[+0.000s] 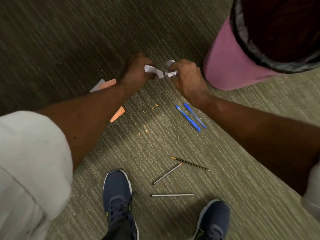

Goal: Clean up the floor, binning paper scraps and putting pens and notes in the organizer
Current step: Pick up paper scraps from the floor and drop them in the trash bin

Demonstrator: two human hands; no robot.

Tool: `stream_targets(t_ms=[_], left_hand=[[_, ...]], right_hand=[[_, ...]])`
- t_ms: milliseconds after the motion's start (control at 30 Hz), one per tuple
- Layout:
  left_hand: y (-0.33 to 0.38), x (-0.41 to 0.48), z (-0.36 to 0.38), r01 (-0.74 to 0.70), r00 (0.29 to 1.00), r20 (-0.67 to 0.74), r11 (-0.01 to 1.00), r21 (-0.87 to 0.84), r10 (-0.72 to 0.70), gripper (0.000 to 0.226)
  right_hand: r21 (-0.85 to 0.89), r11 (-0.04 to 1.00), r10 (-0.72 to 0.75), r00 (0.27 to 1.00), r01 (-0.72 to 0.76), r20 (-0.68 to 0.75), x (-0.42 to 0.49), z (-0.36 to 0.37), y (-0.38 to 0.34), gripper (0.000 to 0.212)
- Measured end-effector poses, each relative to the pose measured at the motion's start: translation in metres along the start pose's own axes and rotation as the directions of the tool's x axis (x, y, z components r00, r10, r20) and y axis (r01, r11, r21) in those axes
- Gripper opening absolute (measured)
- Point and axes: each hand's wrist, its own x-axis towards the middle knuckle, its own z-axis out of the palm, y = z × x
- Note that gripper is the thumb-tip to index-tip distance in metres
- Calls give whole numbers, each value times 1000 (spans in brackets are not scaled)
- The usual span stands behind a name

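Note:
My left hand (136, 71) is closed around a crumpled white paper scrap (153, 71). Just to its right, my right hand (187, 78) grips another white paper scrap (170, 68). Both hands hover above the carpet, left of a pink bin (230, 63) with a black liner. Two blue pens (189, 118) lie side by side below my right wrist. A black-and-gold pencil (190, 164) and two grey pens (167, 174) (172, 195) rest near my shoes. Orange notes (108, 84) (118, 114) peek out from beside my left forearm.
Tiny orange paper bits (146, 126) are scattered on the striped carpet (155, 144). My two dark blue shoes (117, 196) (213, 219) stand at the bottom edge. No organizer is in view.

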Motion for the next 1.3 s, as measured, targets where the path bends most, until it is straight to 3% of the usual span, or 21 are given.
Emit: stream_targets(t_ms=[433, 600, 700, 833, 967, 1100, 1300], left_hand=[[187, -3, -82, -59, 995, -85, 998, 10, 60, 36], [241, 11, -80, 6, 994, -108, 997, 78, 3, 31], [277, 22, -74, 82, 994, -78, 997, 16, -80, 29], [319, 37, -61, 154, 987, -38, 983, -98, -158, 36], [346, 53, -47, 315, 948, 55, 906, -281, -313, 64], [371, 62, -37, 338, 940, 80, 880, -333, -331, 49], [387, 55, -38, 324, 945, 55, 896, -305, -323, 44]], right_hand=[[23, 998, 53, 991, -51, -123, -26, -182, -11, 22], [16, 984, 176, 973, -176, -147, -36, -241, 5, 23], [-4, 973, 226, 963, -229, -151, -42, -268, 20, 23], [49, 960, 281, 942, -277, -182, -51, -292, 38, 23], [117, 942, 332, 923, -314, -196, -56, -301, 60, 28], [135, 930, 362, 917, -342, -169, -63, -312, 67, 43], [92, 930, 367, 915, -356, -168, -71, -316, 79, 45]])
